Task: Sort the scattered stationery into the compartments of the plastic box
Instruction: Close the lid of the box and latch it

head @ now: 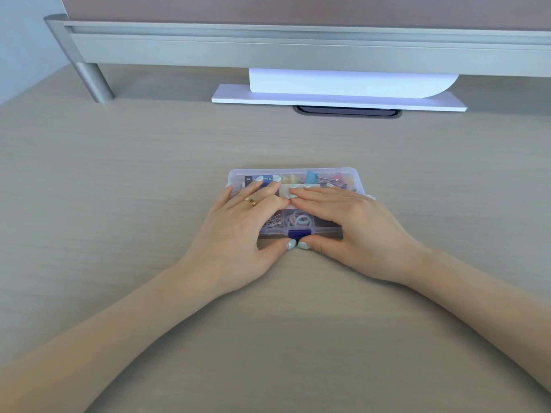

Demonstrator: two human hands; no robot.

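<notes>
At the upper left of the frame a grey metal post [94,81] stood on the pale wood-grain desk [119,162], carrying a long metal rail [268,46] across the top. Lower, left of centre, the left hand [238,228] lay palm down on the lid of the clear plastic box [343,174], its fingers [256,186] spread slightly apart and flat, a gold ring [250,201] on one of them, the thumb pressed against the box's near edge. The box sat in the middle of the frame with its lid closed. Through the lid showed metal paper clips [272,223] at the near left, pastel rings [299,220] beside them, a dark blue packet [253,178] at the far left and coloured binder clips [325,178] at the far right. A blue latch [299,233] sat at the near edge, just above both thumbs. Right of centre, the right hand [357,228] also lay flat on the lid, fingers [319,195] together, thumb tip almost touching the other thumb. Above, a white board [337,99] with curled paper [343,83] lay under the rail.
</notes>
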